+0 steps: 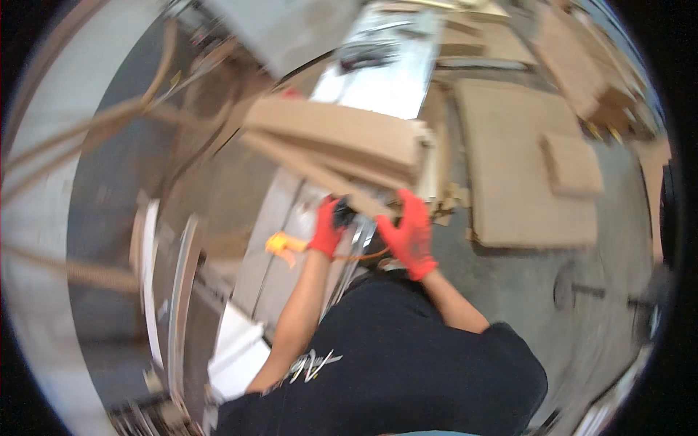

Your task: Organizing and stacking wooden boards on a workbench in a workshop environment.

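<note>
Both gloved hands are working at the near end of a long brown cardboard strip [309,168], which is lying just ahead of the body. Its long axis is running slantwise, from the far left down toward the near right, so most of its length is stretching forward and left from the fingers. The right hand [411,236] is meeting the strip's near tip; the left hand [331,227] is reaching its lower edge a little farther along.

The right thumb and forefinger are standing spread in a V about the tip; whether they are pressing on it, I cannot tell. The left fingers are curling inward beside a black patch, which could be glove coating or a small object; blur is hiding whether they are pinching anything.

Just beyond the strip, a long cardboard box [331,136] is lying at a shallower slant, the two drawing close together at the far left. Near the left wrist, an orange-yellow item [282,243] is resting on the pale table [263,251]. A flat cardboard panel [520,160] is lying well off to the right.

As for writing, a white script-like mark is showing on the black shirt [436,356], and a dark smudged print is crossing the right glove; no label is showing clearly on the cardboard.
</note>
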{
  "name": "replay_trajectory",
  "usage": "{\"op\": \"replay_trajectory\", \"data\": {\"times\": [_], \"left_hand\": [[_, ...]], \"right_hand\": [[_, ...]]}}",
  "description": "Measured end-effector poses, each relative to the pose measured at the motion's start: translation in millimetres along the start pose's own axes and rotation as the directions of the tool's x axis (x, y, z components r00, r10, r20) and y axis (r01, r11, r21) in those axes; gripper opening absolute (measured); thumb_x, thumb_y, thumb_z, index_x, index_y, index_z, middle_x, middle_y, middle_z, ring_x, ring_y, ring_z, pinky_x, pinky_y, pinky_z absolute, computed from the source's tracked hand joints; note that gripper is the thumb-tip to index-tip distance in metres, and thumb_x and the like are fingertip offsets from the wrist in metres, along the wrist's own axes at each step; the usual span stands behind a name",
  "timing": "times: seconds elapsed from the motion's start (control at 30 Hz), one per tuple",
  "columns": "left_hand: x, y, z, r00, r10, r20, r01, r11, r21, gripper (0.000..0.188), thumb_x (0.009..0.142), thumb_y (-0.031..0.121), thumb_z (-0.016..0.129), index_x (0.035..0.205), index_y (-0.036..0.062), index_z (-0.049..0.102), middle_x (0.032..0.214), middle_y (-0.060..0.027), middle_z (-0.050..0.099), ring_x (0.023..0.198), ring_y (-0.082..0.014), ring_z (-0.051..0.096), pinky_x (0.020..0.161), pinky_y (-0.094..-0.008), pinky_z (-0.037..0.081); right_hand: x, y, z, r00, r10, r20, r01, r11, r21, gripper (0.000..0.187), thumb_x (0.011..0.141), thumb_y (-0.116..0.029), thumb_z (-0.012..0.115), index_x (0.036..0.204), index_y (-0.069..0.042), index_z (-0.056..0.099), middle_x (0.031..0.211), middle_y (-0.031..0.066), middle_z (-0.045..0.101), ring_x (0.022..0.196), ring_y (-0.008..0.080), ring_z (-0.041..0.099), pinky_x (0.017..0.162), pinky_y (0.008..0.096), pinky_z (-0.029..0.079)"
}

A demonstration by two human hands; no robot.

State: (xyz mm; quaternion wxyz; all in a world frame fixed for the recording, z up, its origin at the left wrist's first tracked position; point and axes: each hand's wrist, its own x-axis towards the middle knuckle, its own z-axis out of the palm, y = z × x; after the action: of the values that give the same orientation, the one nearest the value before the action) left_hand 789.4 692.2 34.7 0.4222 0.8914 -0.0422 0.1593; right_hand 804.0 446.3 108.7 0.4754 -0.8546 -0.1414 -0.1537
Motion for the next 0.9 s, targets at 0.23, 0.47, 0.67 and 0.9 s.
{"op": "replay_trajectory", "data": {"times": [0.23, 0.47, 0.67, 0.9], "left_hand": [[-35.8, 84.6, 24.1, 0.668, -0.707, 0.231, 0.504, 0.202, -0.840, 0.030, 0.092, 0.012, 0.075, 0.115, 0.0048, 0.057, 0.098, -0.0062, 0.066, 0.084, -0.0184, 0.067, 0.075, -0.0340, 0.058], [-37.4, 91.8, -34.9, 0.797, -0.582, 0.164, 0.228, 0.037, -0.973, 0.051, 0.102, 0.021, 0.066, 0.146, 0.0062, 0.047, 0.135, -0.0114, 0.062, 0.111, -0.0238, 0.068, 0.095, -0.0390, 0.056], [-29.2, 146.6, -92.3, 0.818, -0.572, -0.057, 0.233, 0.421, -0.877, 0.053, 0.100, 0.016, 0.068, 0.145, -0.0002, 0.046, 0.131, -0.0137, 0.066, 0.111, -0.0253, 0.069, 0.096, -0.0390, 0.056], [-33.0, 175.4, -117.6, 0.782, -0.594, -0.189, 0.163, 0.487, -0.858, 0.050, 0.095, 0.005, 0.068, 0.142, -0.0010, 0.051, 0.126, -0.0138, 0.068, 0.110, -0.0245, 0.069, 0.098, -0.0388, 0.055]], "right_hand": [[3.8, -11.5, 3.8, 0.671, 0.142, 0.727, -0.152, 0.987, -0.053, 0.063, 0.081, -0.030, 0.076, 0.132, -0.002, 0.055, 0.111, 0.0216, 0.066, 0.105, 0.0412, 0.064, 0.087, 0.0482, 0.052], [4.2, -26.3, -29.3, 0.429, 0.007, 0.903, -0.600, 0.750, 0.280, 0.056, 0.085, -0.022, 0.078, 0.134, -0.001, 0.059, 0.109, 0.0051, 0.067, 0.097, 0.0125, 0.060, 0.083, 0.0296, 0.049], [9.7, -44.8, -25.8, 0.271, -0.108, 0.957, -0.705, 0.654, 0.273, 0.060, 0.079, -0.023, 0.080, 0.131, -0.003, 0.060, 0.096, 0.0004, 0.063, 0.087, 0.0090, 0.059, 0.077, 0.0252, 0.047], [19.0, -45.3, -6.7, 0.150, -0.227, 0.962, -0.716, 0.646, 0.264, 0.062, 0.081, -0.018, 0.081, 0.136, -0.001, 0.058, 0.102, 0.0018, 0.062, 0.096, 0.0114, 0.057, 0.088, 0.0295, 0.047]]}}
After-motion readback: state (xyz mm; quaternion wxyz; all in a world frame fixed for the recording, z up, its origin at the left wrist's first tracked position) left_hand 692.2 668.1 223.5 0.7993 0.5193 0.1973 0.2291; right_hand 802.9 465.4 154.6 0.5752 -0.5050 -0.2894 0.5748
